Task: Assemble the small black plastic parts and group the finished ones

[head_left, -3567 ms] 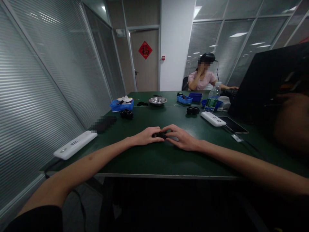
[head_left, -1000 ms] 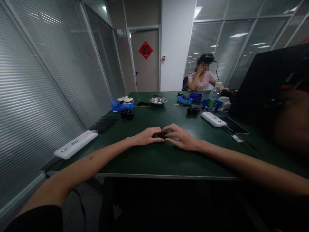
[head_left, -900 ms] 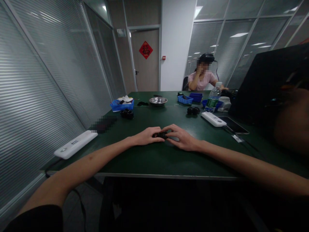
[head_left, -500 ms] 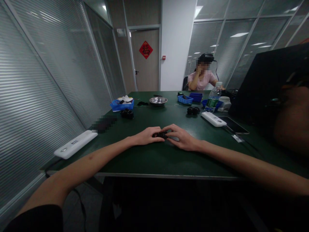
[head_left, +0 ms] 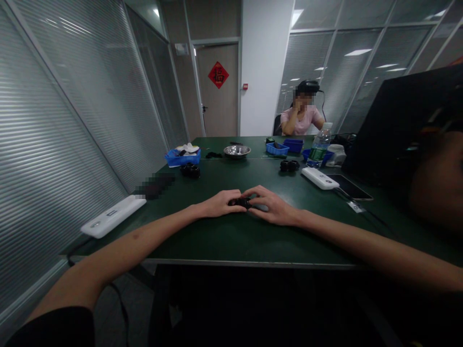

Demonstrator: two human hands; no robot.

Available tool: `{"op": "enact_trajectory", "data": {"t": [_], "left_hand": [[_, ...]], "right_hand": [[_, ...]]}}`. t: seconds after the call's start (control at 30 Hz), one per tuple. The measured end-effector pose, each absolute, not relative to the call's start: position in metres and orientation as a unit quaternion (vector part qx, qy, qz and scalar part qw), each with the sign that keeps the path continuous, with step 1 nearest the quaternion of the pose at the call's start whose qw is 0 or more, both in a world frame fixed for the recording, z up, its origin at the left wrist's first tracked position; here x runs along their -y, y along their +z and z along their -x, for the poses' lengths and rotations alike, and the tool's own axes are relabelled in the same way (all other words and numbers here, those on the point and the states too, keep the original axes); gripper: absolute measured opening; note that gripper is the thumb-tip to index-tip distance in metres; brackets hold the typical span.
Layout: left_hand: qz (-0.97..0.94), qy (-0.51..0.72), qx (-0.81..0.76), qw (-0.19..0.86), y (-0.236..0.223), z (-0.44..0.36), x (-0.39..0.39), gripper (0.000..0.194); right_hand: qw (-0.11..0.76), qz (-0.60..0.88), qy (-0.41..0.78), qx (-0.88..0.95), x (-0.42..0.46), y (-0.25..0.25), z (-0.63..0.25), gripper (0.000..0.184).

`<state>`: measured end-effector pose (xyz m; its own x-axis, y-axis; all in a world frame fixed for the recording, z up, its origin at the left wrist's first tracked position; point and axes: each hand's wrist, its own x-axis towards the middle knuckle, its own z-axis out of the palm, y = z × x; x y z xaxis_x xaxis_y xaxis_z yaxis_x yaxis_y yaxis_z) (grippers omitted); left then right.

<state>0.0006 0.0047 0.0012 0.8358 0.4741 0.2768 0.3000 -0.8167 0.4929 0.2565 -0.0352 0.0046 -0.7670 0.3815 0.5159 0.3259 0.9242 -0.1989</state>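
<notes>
A small, shiny black rounded part lies low over the green table, between my two hands; its exact kind is too small to tell. My left hand is closed around its left side, thumb in front and fingers behind. From the right, my right hand grips the other end with bent fingertips. Similar black rounded parts sit farther off, a cluster at the left and another cluster at the right.
A metal bowl stands mid-table, with a blue basket left of it. At right are a water bottle, a white power bank and a phone. Another white power bank lies left. A person sits across.
Both hands stay in nearly the same place on the black part. At the far right edge, the blurred person's part shifts slightly.
</notes>
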Motion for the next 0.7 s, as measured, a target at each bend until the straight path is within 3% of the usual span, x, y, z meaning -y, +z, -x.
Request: {"op": "enact_trajectory", "data": {"t": [0.5, 0.7], "left_hand": [[-0.930, 0.207, -0.206, 0.225, 0.002, -0.001, -0.004, 0.034], [-0.921, 0.213, -0.204, 0.253, 0.002, -0.001, -0.002, 0.034]], "right_hand": [[0.289, 0.186, 0.027, 0.939, 0.031, -0.001, -0.259, 0.021], [0.359, 0.189, -0.042, 0.913, 0.039, 0.013, -0.256, 0.022]]}}
